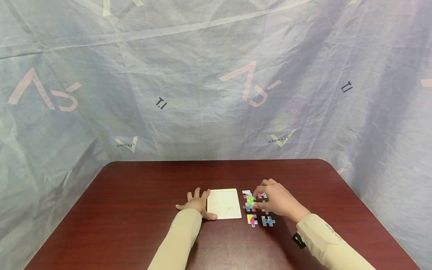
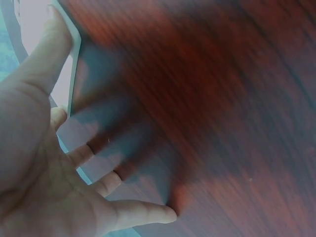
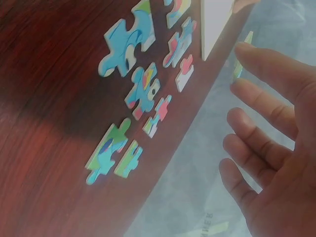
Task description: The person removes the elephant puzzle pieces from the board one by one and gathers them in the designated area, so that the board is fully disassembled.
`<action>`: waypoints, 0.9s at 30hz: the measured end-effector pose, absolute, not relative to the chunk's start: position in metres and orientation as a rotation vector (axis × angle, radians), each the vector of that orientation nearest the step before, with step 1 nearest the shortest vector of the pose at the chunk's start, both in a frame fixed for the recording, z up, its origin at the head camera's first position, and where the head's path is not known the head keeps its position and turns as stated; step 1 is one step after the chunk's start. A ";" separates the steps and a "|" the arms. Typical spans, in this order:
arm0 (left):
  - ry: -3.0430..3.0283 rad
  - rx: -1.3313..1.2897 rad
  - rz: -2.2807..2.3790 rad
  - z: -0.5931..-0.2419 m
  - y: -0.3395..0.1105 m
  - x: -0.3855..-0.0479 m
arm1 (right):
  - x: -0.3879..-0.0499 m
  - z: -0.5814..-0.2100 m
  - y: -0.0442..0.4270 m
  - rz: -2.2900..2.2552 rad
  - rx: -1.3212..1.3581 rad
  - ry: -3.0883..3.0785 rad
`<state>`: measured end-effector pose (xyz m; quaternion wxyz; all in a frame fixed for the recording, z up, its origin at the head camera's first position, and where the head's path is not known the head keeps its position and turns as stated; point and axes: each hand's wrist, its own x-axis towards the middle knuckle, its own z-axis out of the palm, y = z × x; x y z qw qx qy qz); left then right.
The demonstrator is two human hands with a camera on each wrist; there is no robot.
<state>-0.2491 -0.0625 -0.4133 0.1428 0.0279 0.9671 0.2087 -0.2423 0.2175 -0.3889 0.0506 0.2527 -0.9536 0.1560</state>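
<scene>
A square white puzzle tray (image 1: 224,204) lies on the table, its raised rim framing a bare flat inside. My left hand (image 1: 196,203) is spread at the tray's left side, with its thumb (image 2: 49,47) on the near left corner and its index fingertip by the far left one. The other left fingers reach out over the tabletop. Above the loose pieces on the right, my right hand (image 1: 278,198) pinches a green jigsaw piece (image 1: 250,200) between thumb and index finger. That piece (image 3: 239,64) appears nearly edge-on in the right wrist view.
Several colourful jigsaw pieces lie in rough columns right of the tray, among them a blue one (image 1: 268,221) and a yellow-and-pink one (image 1: 252,219). My right hand partly covers some of them. Behind the dark red wooden table (image 1: 141,187) hangs a grey printed cloth (image 1: 202,123).
</scene>
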 end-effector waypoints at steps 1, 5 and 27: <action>2.789 0.080 0.601 -0.415 -0.063 -0.250 | -0.242 -0.389 0.219 0.477 0.762 -2.904; 2.793 0.085 0.591 -0.421 -0.064 -0.254 | -0.240 -0.389 0.225 0.483 0.769 -2.897; 2.791 0.092 0.588 -0.425 -0.065 -0.256 | -0.226 -0.397 0.274 0.516 0.683 -2.941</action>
